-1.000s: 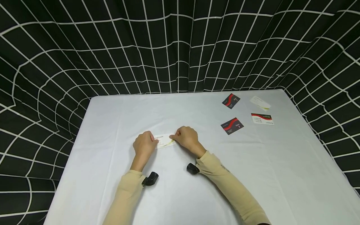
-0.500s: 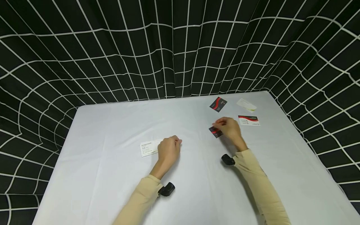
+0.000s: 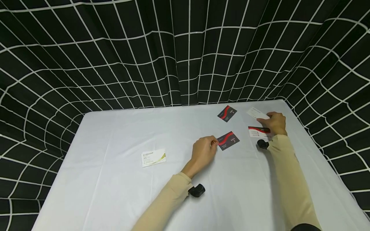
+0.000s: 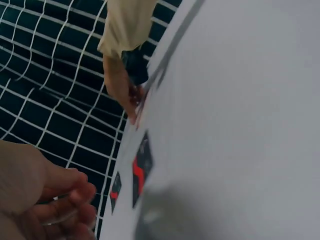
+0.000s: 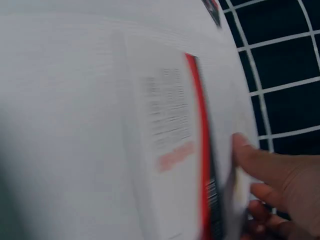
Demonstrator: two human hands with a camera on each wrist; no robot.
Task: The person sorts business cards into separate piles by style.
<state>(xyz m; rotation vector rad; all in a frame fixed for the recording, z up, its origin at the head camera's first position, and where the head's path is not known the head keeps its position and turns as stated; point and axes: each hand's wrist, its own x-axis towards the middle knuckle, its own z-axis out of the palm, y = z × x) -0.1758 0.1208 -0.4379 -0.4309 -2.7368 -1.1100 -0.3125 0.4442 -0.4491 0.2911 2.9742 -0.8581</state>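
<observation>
At the back right, my right hand [image 3: 276, 123] has its thumb and fingers around the right end of a white business card [image 3: 255, 112] with a yellow corner. In the right wrist view the thumb [image 5: 260, 160] and curled fingers sit on either side of that card's end, blurred. My left hand [image 3: 203, 150] has its loosely curled fingertips at the left edge of a dark business card [image 3: 229, 141] with a red wave. Nothing shows between the left fingers in the left wrist view.
Another dark red-waved card [image 3: 227, 113] lies farther back. A white card with a red and black band [image 3: 255, 132] lies under the right wrist. A white and yellow card [image 3: 154, 158] lies alone at left. A black gridded curtain [image 3: 130, 57] borders the white-clothed table [image 3: 115, 195].
Both hands have left the white and yellow card at left. My right hand passed over the near dark card to the back-right white card; my left hand moved right to the near dark card.
</observation>
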